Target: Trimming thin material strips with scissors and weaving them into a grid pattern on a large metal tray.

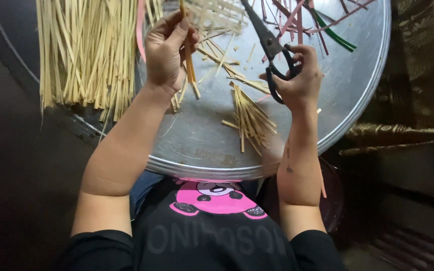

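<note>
My left hand (167, 50) is closed around a thin bundle of pale bamboo strips (191, 70), whose lower ends hang over a round metal tray (357, 95). My right hand (300, 75) grips black scissors (269, 42) by their handles, blades pointing up and to the left. A small pile of short cut strips (249, 118) lies on the tray between and below both hands.
A large heap of long pale strips (84, 50) covers the tray's left side and hangs over its rim. Pink, dark red and green strips (322, 22) lie at the top right. A patterned golden cloth (418, 75) is to the right, dark floor on the left.
</note>
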